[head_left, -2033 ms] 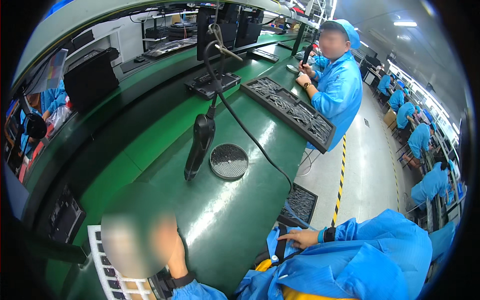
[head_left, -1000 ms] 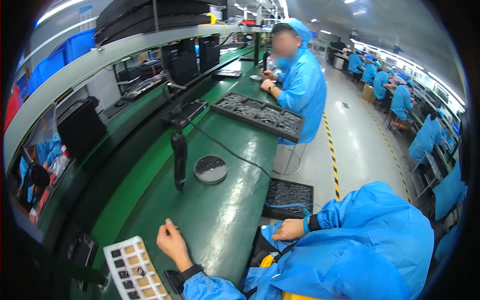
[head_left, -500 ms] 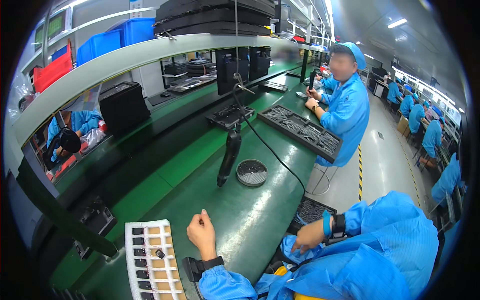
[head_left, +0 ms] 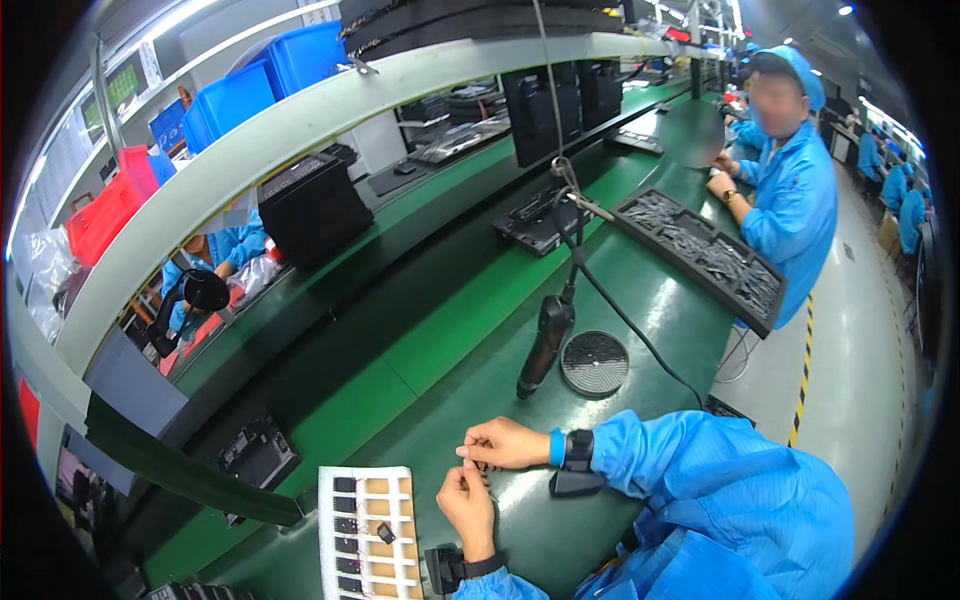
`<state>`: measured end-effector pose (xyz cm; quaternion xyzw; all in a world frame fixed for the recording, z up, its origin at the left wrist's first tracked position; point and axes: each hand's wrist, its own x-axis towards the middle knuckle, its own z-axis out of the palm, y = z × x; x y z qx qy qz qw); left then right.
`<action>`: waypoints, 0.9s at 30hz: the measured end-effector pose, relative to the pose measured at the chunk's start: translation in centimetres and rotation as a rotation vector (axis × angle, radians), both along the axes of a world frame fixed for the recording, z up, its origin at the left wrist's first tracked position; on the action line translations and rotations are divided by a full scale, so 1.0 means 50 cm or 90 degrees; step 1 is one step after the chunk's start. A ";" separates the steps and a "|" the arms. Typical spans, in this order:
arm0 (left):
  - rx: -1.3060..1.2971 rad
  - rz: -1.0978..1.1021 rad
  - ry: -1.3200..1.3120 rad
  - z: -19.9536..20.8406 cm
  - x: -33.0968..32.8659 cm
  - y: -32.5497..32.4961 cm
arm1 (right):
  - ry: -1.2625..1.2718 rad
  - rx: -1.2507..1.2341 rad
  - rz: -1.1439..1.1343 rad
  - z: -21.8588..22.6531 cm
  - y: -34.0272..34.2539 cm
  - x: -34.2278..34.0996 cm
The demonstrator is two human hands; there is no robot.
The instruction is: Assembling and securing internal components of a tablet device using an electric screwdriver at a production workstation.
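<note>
My left hand [head_left: 468, 511] is raised over the green bench, its thumb and fingertips pinched together. From the right, my right hand [head_left: 508, 443] meets it, fingers bent and closed, the tips touching those of the left. Something small and dark shows beneath the fingers, too small to name. Left of my hands lies a white foam tray [head_left: 412, 550] with brown compartments. Small black wired parts [head_left: 346, 525] fill its left column, and one loose black part [head_left: 386, 533] rests farther right. A black electric screwdriver [head_left: 547, 345] hangs beyond my hands, beside a round dish of screws [head_left: 595, 363].
A black tray of metal parts [head_left: 700, 250] lies at the far right, near a co-worker [head_left: 785, 190] in blue. A black device [head_left: 258, 452] sits on the lower green strip. The screwdriver's cable [head_left: 640, 335] crosses the bench. A shelf rail [head_left: 330, 95] spans overhead.
My right hand has come up from my lap to meet my left hand. The left fingers have closed into a pinch. The whole view has shifted, with the bench appearing farther right.
</note>
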<state>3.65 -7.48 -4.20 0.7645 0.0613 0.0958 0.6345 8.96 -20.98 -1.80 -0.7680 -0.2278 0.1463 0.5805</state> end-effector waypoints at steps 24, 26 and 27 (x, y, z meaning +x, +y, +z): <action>0.052 0.006 0.039 0.018 -0.021 -0.009 | -0.091 0.131 0.039 -0.028 -0.022 0.012; 0.054 -0.002 0.042 0.007 -0.019 -0.006 | -0.102 0.120 0.042 -0.036 -0.026 0.012; 0.054 -0.005 0.041 0.008 -0.021 0.000 | -0.135 0.139 0.017 -0.046 -0.017 0.007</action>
